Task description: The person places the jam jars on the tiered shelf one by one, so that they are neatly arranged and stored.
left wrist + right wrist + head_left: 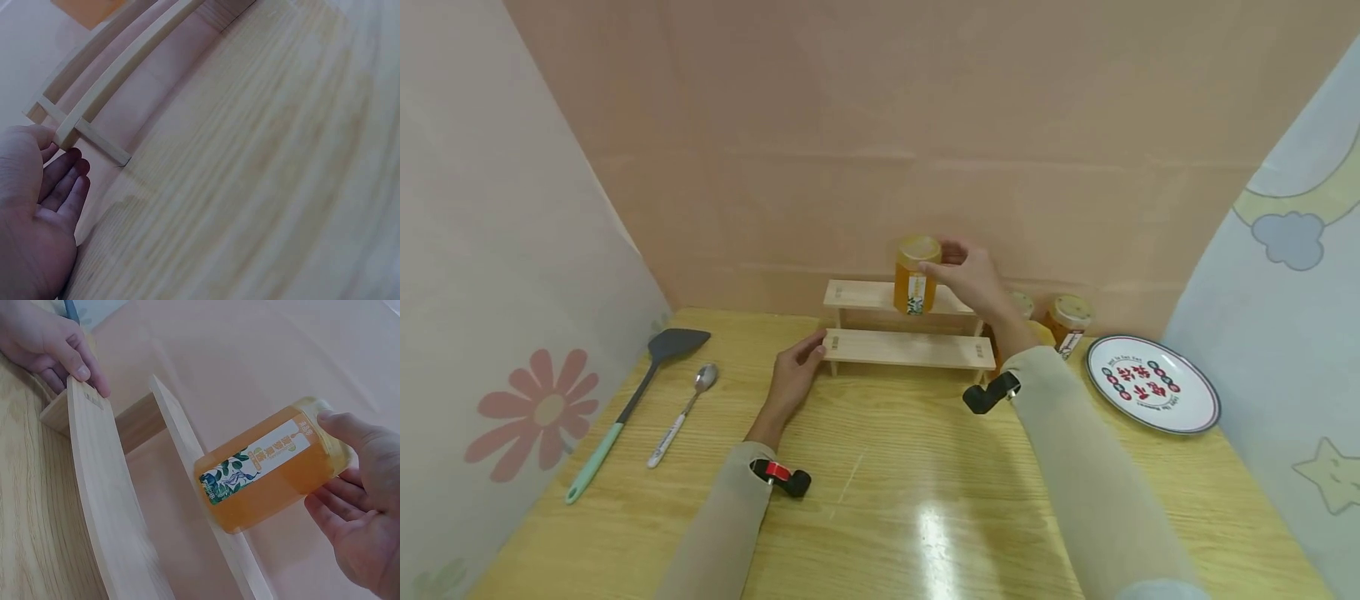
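My right hand (973, 279) holds a honey jar (915, 287) by its pale lid, thumb on one side and fingers on the other. Amber contents and a white label with green leaves show on the jar (262, 465), whose base overlaps the upper board (181, 437) in the right wrist view. The small two-tier wooden shelf (906, 348) stands against the back wall. At the left end of its lower board, my left hand (793, 367) grips the corner between thumb and index finger. The other fingers (65, 181) of that hand are loosely bent below the board end.
Behind the right forearm, more jars stand right of the shelf, including one jar (1069, 317) with a dark label. A white plate (1152, 383) with red writing lies farther right. On the left lie a spatula (638, 392) with a mint handle and a metal spoon (688, 408).
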`<state>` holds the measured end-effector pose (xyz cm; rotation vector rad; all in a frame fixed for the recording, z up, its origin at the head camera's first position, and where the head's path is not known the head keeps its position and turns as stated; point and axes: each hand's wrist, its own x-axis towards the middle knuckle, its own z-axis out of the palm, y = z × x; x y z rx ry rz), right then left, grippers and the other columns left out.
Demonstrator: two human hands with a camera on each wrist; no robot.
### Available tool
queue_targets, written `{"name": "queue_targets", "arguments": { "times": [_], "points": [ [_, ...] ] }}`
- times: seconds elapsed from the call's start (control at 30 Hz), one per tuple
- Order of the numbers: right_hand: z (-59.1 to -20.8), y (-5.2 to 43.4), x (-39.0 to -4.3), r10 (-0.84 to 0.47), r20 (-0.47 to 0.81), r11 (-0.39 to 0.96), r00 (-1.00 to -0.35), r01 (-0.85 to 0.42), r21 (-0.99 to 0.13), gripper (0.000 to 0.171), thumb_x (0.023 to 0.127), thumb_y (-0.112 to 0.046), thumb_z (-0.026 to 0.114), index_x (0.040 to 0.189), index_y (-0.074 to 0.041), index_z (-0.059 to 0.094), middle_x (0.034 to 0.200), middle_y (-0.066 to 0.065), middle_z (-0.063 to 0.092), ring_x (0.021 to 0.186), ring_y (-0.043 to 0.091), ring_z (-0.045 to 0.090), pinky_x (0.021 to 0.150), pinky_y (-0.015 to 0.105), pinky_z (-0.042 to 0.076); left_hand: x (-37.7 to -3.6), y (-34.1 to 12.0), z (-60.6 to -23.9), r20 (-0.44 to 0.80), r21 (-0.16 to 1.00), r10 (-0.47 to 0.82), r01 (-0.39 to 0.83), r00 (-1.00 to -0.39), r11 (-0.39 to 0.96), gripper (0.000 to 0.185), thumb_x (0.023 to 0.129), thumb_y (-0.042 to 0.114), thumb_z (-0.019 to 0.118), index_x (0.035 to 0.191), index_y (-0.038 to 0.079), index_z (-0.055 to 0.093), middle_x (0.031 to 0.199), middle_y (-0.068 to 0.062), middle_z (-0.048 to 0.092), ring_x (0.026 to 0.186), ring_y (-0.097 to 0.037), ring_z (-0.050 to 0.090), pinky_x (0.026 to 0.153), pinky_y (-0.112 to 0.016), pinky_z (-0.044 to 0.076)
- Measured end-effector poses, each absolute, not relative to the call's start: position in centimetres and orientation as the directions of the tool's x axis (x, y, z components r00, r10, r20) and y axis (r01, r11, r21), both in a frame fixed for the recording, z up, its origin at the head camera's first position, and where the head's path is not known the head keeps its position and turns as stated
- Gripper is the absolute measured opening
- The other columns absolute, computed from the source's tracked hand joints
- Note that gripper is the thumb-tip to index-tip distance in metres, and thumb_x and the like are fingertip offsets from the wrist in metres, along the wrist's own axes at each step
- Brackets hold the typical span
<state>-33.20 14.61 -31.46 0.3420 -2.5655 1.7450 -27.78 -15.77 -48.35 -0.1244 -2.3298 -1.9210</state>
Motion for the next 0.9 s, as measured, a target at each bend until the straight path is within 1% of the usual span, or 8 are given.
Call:
{"name": "queue_targets", "arguments": {
  "times": [0.17, 0.33, 0.5, 0.63, 0.73, 0.9],
  "points": [
    [-31.6, 13.4, -33.7, -0.16, 0.142, 0.324, -0.977, -0.188, -0.927, 0.063, 0.093, -0.03, 0.079, 0.146, -0.007, 0.053, 0.143, 0.013, 0.06, 0.133, 0.03, 0.058, 0.115, 0.045, 0.048, -28.7, -16.1, -49.8, 0.159, 0.972, -0.011, 0.155, -0.987, 0.178, 0.042, 0.107, 0.024, 0.059, 0.146, 0.01, 0.06, 0.154, -0.011, 0.056, 0.146, -0.027, 0.049, 0.123, -0.044, 0.038],
    [-31.8, 12.1, -33.9, -0.144, 0.141, 0.313, -0.979, -0.18, -0.932, 0.065, 0.093, -0.03, 0.079, 0.147, -0.008, 0.052, 0.145, 0.012, 0.059, 0.133, 0.028, 0.058, 0.115, 0.043, 0.048, -28.5, -16.1, -50.0, 0.174, 0.97, -0.021, 0.168, -0.985, 0.175, 0.039, 0.105, 0.025, 0.062, 0.143, 0.013, 0.063, 0.15, -0.009, 0.06, 0.143, -0.025, 0.053, 0.12, -0.043, 0.041],
    [-32.1, 10.8, -34.1, -0.131, 0.163, 0.301, -0.978, -0.196, -0.933, 0.061, 0.092, -0.027, 0.08, 0.145, -0.008, 0.055, 0.142, 0.012, 0.062, 0.131, 0.028, 0.061, 0.113, 0.041, 0.05, -28.2, -16.0, -50.0, 0.156, 0.973, -0.02, 0.15, -0.988, 0.175, 0.039, 0.106, 0.025, 0.061, 0.143, 0.015, 0.063, 0.15, -0.008, 0.06, 0.142, -0.024, 0.054, 0.119, -0.043, 0.043],
    [-32.2, 9.9, -34.4, -0.133, 0.175, 0.284, -0.975, -0.207, -0.936, 0.06, 0.093, -0.026, 0.08, 0.144, -0.007, 0.056, 0.141, 0.014, 0.062, 0.13, 0.029, 0.062, 0.111, 0.042, 0.051, -28.1, -16.1, -50.0, 0.141, 0.974, -0.015, 0.136, -0.99, 0.179, 0.04, 0.106, 0.029, 0.061, 0.145, 0.018, 0.062, 0.15, -0.006, 0.06, 0.141, -0.023, 0.054, 0.117, -0.042, 0.045],
    [-32.2, 9.4, -34.6, -0.12, 0.168, 0.285, -0.978, -0.196, -0.938, 0.061, 0.092, -0.026, 0.08, 0.145, -0.007, 0.055, 0.141, 0.013, 0.062, 0.129, 0.029, 0.062, 0.111, 0.041, 0.052, -28.1, -16.2, -50.0, 0.146, 0.973, -0.011, 0.141, -0.989, 0.184, 0.041, 0.106, 0.03, 0.061, 0.145, 0.019, 0.061, 0.15, -0.005, 0.06, 0.141, -0.021, 0.055, 0.116, -0.041, 0.045],
    [-32.3, 9.1, -34.6, -0.106, 0.165, 0.307, -0.981, -0.19, -0.933, 0.06, 0.092, -0.029, 0.081, 0.143, -0.009, 0.057, 0.139, 0.01, 0.063, 0.128, 0.027, 0.062, 0.11, 0.039, 0.052, -28.1, -16.0, -49.9, 0.128, 0.973, -0.013, 0.123, -0.992, 0.193, 0.04, 0.107, 0.026, 0.059, 0.146, 0.017, 0.06, 0.151, -0.007, 0.059, 0.142, -0.023, 0.053, 0.117, -0.04, 0.045]
  ]
}}
